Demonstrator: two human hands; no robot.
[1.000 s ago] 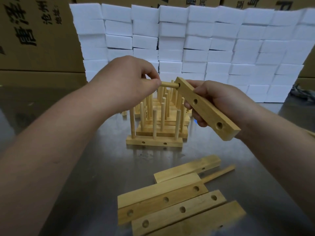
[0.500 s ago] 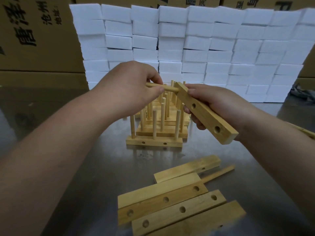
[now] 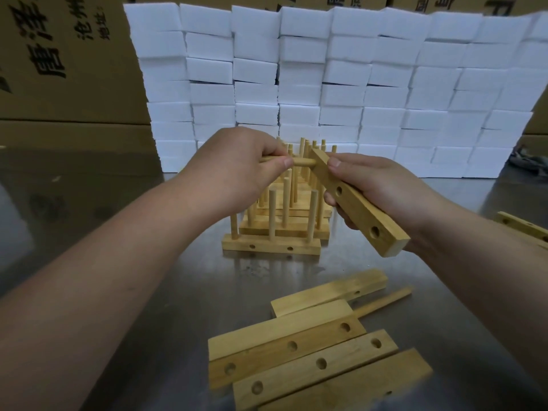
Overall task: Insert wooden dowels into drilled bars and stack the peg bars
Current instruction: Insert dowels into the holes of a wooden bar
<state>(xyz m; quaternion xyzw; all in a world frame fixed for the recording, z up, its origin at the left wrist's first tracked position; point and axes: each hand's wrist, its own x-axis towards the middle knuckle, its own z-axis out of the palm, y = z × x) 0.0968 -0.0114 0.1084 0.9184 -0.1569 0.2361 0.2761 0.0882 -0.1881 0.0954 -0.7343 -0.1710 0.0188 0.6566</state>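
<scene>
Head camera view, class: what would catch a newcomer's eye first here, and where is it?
At centre, the left hand pinches a dowel meeting the far end of a drilled bar gripped by the right hand. Behind them finished peg bars stand on the metal table, before a wall of white blocks. Nearest the camera lie loose drilled bars.

Warehouse, stacked cardboard cartons (image 3: 59, 63), foam blocks (image 3: 326, 84)

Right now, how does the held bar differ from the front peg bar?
The held bar hangs tilted in the right hand; the front peg bar lies flat on the table. The held bar has one dowel at its far hole, two holes empty; the front peg bar carries upright dowels. Both are pale drilled wood.
</scene>
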